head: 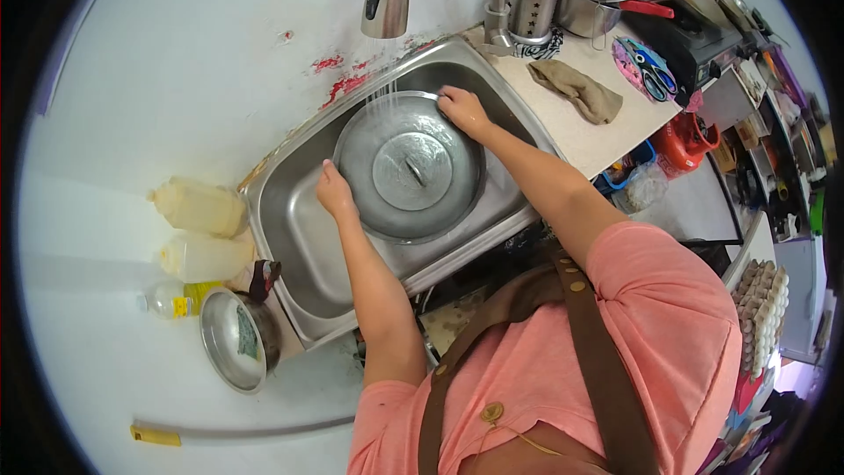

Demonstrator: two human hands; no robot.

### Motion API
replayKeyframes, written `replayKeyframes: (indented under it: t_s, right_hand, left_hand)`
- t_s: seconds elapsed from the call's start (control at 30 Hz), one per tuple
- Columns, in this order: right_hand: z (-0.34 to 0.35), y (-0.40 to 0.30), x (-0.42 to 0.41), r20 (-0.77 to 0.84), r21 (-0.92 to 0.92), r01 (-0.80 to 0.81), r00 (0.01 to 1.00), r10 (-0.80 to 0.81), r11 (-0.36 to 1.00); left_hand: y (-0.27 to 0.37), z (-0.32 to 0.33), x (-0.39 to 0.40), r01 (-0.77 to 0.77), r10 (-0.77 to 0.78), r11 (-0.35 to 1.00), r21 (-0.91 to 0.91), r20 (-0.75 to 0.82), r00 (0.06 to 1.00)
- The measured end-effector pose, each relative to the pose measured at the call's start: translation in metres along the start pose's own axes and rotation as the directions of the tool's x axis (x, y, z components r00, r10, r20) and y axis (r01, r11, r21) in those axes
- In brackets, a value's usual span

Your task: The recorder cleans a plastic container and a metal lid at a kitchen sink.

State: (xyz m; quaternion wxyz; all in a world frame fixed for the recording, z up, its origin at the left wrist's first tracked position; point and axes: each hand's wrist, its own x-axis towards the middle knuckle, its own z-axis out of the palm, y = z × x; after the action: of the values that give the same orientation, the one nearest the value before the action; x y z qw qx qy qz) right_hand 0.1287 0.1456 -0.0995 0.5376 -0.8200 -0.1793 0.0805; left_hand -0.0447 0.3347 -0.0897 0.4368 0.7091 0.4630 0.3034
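A large round metal lid [369,191] with a small handle at its middle lies tilted in the stainless steel sink [300,257]. Water falls from the pull-down faucet head [386,3] onto the lid's far edge. My left hand [335,191] grips the lid's left rim, with the thumb upward. At the upper right rim, my right hand [463,111] has its fingers curled over the edge. The lid looks wet and shiny. Whatever lies beneath it is hidden.
Plastic jugs [204,211] and a steel bowl [214,343] with a scouring pad stand left of the sink. On the right counter lie a brown cloth [575,91] and scissors [653,76], near a utensil holder [531,10] and a red-handled pot [590,13].
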Motion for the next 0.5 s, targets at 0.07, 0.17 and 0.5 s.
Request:
replayKeyframes:
  t_s: [0.07, 0.17, 0.5]
  right_hand:
    - [0.002, -0.035, 0.012, 0.093, -0.155, 0.302, 0.952, -0.290, 0.941]
    - [0.011, -0.081, 0.027, 0.514, -0.329, 0.666, 0.721, -0.464, 0.670]
    - [0.014, -0.068, 0.029, 0.332, -0.364, 0.474, 0.870, -0.364, 0.802]
  left_hand:
    - [0.001, 0.000, 0.002, -0.125, 0.124, 0.992, 0.006, 0.054, 0.991]
    - [0.026, 0.010, -0.010, -0.202, 0.182, 0.975, 0.093, 0.182, 0.966]
    - [0.015, 0.008, -0.011, -0.184, 0.185, 0.982, -0.050, 0.022, 0.982]
